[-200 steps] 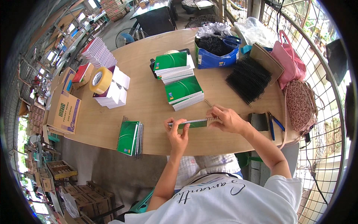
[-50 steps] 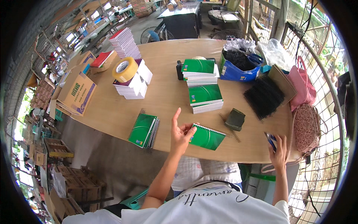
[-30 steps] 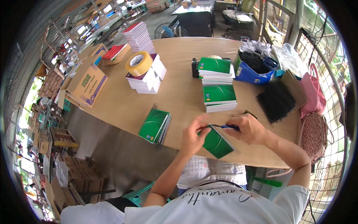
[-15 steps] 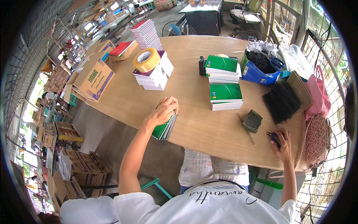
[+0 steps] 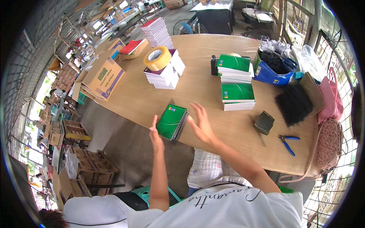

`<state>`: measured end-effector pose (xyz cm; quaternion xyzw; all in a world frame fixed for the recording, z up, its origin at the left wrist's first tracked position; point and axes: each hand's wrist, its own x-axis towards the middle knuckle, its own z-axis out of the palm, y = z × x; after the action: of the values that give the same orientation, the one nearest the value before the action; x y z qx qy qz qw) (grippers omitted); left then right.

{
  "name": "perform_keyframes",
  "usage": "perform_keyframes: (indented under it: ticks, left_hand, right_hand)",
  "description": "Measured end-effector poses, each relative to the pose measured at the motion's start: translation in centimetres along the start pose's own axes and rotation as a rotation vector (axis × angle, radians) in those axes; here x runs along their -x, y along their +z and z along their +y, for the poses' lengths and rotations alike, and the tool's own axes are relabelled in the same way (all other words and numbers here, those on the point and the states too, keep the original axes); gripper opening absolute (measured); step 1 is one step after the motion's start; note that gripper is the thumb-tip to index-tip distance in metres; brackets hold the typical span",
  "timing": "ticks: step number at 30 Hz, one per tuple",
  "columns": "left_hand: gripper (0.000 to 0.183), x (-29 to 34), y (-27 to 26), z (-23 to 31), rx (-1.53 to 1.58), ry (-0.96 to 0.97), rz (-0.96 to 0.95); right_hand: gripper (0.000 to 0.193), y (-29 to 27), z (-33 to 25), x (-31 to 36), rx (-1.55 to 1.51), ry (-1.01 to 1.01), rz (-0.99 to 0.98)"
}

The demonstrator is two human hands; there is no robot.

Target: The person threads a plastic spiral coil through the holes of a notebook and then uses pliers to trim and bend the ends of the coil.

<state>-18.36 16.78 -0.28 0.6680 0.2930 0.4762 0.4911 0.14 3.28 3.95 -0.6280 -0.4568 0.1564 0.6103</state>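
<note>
A small stack of green spiral notebooks (image 5: 172, 121) lies at the table's near left edge, black coils along its right side. My left hand (image 5: 156, 138) is open against the stack's left edge, fingers extended. On the other side, my right hand (image 5: 201, 124) is open with fingers spread, close to the coiled edge. Whether its thumb touches the coils I cannot tell. Blue-handled cutting pliers (image 5: 289, 143) rest on the table at the right, jaws apart. Beside them a dark block (image 5: 264, 123) sits on a loose wire coil (image 5: 261, 139).
Green-covered pads (image 5: 238, 92) are stacked in the middle right. Tape (image 5: 157, 59) tops white pads at the back left, near a carton (image 5: 103, 79). To the right are black coils (image 5: 294, 104), a blue container (image 5: 272, 74) and bags (image 5: 330, 144).
My right hand has let go of the pliers and moved left to the notebooks. My left hand has come off the top of the stack to its left side.
</note>
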Motion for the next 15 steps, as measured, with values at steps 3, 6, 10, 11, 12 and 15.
perform_keyframes:
  ticks: [3,6,10,11,12,15]
  left_hand:
    - [0.063,0.1,2.2,-0.1,-0.178,0.064,0.169]
    - [0.053,0.2,1.6,0.1,-0.232,0.055,0.248]
    - [0.046,-0.2,1.2,0.6,-0.191,-0.036,0.227]
    - [0.046,0.0,1.5,0.9,-0.199,-0.039,0.227]
    - [0.046,-0.2,1.8,1.2,-0.186,-0.036,0.222]
    - [0.051,-0.2,0.8,0.6,-0.249,0.105,0.302]
  right_hand:
    - [0.051,5.4,3.1,-5.2,-0.051,0.230,0.093]
    - [0.049,7.0,2.2,-6.2,-0.079,0.435,0.058]
    - [0.048,9.3,2.1,-5.2,-0.238,0.416,0.338]
    - [0.047,9.0,2.0,-5.0,-0.277,0.435,0.353]
    - [0.045,8.7,2.3,-5.0,-0.210,0.392,0.320]
    - [0.036,6.1,2.6,-3.4,-0.061,0.172,0.286]
